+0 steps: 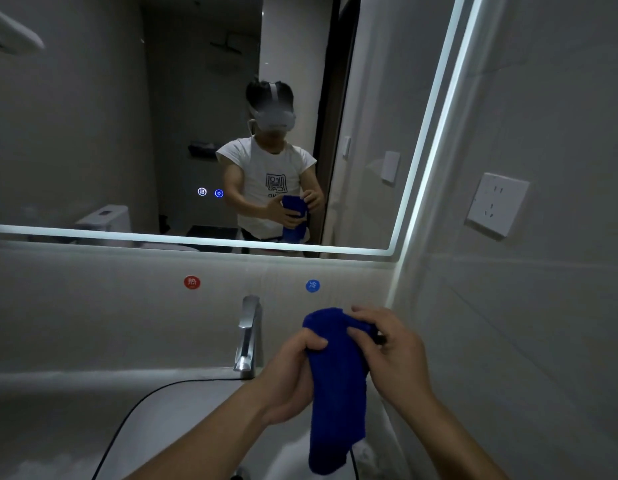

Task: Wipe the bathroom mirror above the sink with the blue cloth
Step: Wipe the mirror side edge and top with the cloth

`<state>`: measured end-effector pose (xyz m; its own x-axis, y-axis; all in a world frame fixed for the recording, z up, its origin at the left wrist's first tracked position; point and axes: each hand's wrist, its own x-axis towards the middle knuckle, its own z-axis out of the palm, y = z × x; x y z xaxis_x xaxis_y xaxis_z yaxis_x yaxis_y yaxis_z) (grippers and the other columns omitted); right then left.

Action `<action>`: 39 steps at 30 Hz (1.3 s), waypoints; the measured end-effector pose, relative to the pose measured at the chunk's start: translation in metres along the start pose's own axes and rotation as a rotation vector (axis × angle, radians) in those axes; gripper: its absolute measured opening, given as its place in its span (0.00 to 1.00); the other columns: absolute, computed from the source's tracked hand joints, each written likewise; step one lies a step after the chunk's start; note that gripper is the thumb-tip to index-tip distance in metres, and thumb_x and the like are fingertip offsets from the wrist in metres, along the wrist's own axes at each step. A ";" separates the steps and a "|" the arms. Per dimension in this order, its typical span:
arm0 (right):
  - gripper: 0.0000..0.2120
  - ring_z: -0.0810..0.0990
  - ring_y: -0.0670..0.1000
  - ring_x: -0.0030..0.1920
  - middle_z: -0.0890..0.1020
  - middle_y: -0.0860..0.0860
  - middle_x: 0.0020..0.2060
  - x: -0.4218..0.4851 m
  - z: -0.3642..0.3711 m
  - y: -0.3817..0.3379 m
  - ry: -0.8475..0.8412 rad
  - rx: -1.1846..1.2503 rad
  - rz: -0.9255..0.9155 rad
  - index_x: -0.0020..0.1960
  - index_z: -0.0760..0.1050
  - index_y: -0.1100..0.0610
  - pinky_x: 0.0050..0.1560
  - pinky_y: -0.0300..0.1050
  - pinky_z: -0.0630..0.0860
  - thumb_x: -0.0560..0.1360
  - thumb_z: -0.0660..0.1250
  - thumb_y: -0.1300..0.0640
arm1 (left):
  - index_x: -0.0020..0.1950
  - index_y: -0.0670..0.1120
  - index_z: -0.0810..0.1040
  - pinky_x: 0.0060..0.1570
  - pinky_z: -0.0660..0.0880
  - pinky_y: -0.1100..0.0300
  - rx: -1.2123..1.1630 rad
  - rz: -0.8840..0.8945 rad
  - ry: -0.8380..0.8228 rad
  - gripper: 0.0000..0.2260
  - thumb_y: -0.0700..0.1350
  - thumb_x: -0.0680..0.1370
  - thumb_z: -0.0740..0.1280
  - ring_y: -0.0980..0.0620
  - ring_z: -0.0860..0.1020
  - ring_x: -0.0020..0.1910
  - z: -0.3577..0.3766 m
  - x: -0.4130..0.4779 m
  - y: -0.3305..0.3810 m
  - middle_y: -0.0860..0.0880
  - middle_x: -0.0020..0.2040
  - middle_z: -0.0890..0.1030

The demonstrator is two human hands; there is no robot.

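Note:
The blue cloth [335,386] hangs down in a long fold over the sink, held between both hands. My left hand [290,372] grips its upper left side with thumb and curled fingers. From the right, my right hand [390,348] pinches the cloth's top. The large mirror [127,116] with a lit white edge strip fills the wall above, well clear of the cloth. It reflects a person holding the same cloth.
A chrome faucet [248,337] stands just left of my hands, under red [192,282] and blue [312,286] round wall stickers. The white sink basin [182,403] lies below, crossed by a black cable [134,407]. A wall socket [496,204] sits right of the mirror. Two touch icons [210,192] glow on the glass.

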<state>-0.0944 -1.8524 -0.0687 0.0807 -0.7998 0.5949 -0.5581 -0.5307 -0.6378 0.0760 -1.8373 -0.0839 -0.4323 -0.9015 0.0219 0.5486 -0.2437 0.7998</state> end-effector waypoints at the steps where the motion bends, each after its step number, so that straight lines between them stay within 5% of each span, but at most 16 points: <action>1: 0.10 0.81 0.40 0.52 0.82 0.36 0.50 0.000 -0.002 -0.003 0.012 0.088 0.040 0.54 0.81 0.46 0.50 0.39 0.79 0.76 0.70 0.60 | 0.66 0.41 0.79 0.65 0.71 0.44 -0.019 0.007 -0.020 0.25 0.42 0.69 0.68 0.39 0.77 0.63 -0.001 0.002 -0.001 0.37 0.67 0.77; 8: 0.05 0.79 0.40 0.40 0.80 0.50 0.45 0.009 -0.016 -0.005 -0.044 0.361 0.260 0.50 0.72 0.53 0.37 0.35 0.76 0.79 0.66 0.61 | 0.61 0.38 0.80 0.60 0.75 0.48 0.320 0.084 0.117 0.24 0.46 0.67 0.74 0.40 0.80 0.58 -0.004 0.014 0.003 0.38 0.59 0.82; 14: 0.04 0.80 0.47 0.47 0.79 0.53 0.50 0.023 -0.036 0.016 0.033 0.460 0.372 0.54 0.71 0.53 0.42 0.40 0.77 0.80 0.65 0.58 | 0.59 0.37 0.76 0.54 0.78 0.53 0.557 0.062 0.054 0.19 0.45 0.73 0.75 0.40 0.81 0.56 -0.022 0.024 0.036 0.38 0.56 0.82; 18: 0.06 0.80 0.50 0.51 0.80 0.51 0.52 0.034 -0.043 0.024 0.023 0.453 0.355 0.55 0.73 0.50 0.48 0.42 0.77 0.80 0.65 0.58 | 0.48 0.42 0.73 0.39 0.75 0.58 0.681 -0.002 -0.019 0.11 0.43 0.72 0.73 0.49 0.79 0.40 -0.026 0.029 0.055 0.44 0.44 0.81; 21: 0.11 0.82 0.50 0.53 0.80 0.52 0.55 0.041 -0.046 0.031 -0.126 0.458 0.380 0.61 0.74 0.49 0.50 0.43 0.80 0.80 0.65 0.58 | 0.50 0.42 0.77 0.52 0.78 0.51 0.717 0.018 0.025 0.08 0.43 0.75 0.73 0.45 0.81 0.49 -0.027 0.037 0.066 0.42 0.49 0.83; 24: 0.18 0.83 0.47 0.51 0.81 0.51 0.54 0.043 -0.055 0.040 -0.293 0.427 0.407 0.65 0.72 0.48 0.47 0.39 0.80 0.79 0.66 0.61 | 0.51 0.45 0.80 0.52 0.76 0.55 0.754 0.023 0.019 0.03 0.41 0.78 0.68 0.48 0.81 0.50 -0.027 0.046 0.087 0.47 0.49 0.84; 29: 0.26 0.84 0.50 0.51 0.83 0.51 0.51 0.040 -0.042 0.041 -0.426 0.302 0.361 0.66 0.73 0.46 0.50 0.46 0.81 0.76 0.64 0.72 | 0.60 0.41 0.79 0.62 0.75 0.47 0.840 -0.050 -0.015 0.10 0.40 0.79 0.67 0.41 0.80 0.58 -0.019 0.068 0.116 0.39 0.58 0.82; 31: 0.23 0.83 0.50 0.51 0.82 0.53 0.54 0.042 -0.031 0.038 -0.414 0.352 0.362 0.64 0.73 0.48 0.51 0.47 0.81 0.76 0.66 0.70 | 0.63 0.39 0.78 0.65 0.73 0.47 0.860 -0.042 -0.024 0.13 0.38 0.79 0.66 0.40 0.79 0.60 -0.013 0.076 0.123 0.38 0.60 0.80; 33: 0.10 0.83 0.51 0.51 0.83 0.54 0.53 0.044 -0.025 0.030 -0.391 0.420 0.390 0.61 0.76 0.53 0.51 0.45 0.80 0.80 0.65 0.56 | 0.64 0.40 0.78 0.63 0.75 0.52 0.870 -0.022 -0.024 0.13 0.34 0.80 0.64 0.44 0.80 0.59 -0.007 0.083 0.130 0.41 0.59 0.81; 35: 0.20 0.83 0.55 0.48 0.84 0.55 0.47 0.050 -0.021 0.032 -0.381 0.392 0.392 0.55 0.78 0.60 0.49 0.46 0.78 0.81 0.58 0.44 | 0.64 0.44 0.78 0.62 0.75 0.53 0.916 -0.021 -0.056 0.14 0.34 0.80 0.63 0.46 0.80 0.60 -0.001 0.088 0.136 0.42 0.60 0.82; 39: 0.09 0.83 0.46 0.40 0.85 0.48 0.40 0.061 -0.027 0.044 -0.354 0.251 0.352 0.48 0.81 0.55 0.42 0.42 0.79 0.81 0.64 0.52 | 0.65 0.47 0.77 0.60 0.77 0.56 1.149 -0.021 -0.100 0.14 0.38 0.81 0.65 0.50 0.80 0.59 0.000 0.098 0.148 0.46 0.59 0.81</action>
<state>-0.1361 -1.9170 -0.0469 0.2216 -0.9633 0.1517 -0.3908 -0.2303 -0.8912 0.1150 -1.9612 0.0363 -0.5169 -0.8560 0.0080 -0.4129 0.2575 0.8736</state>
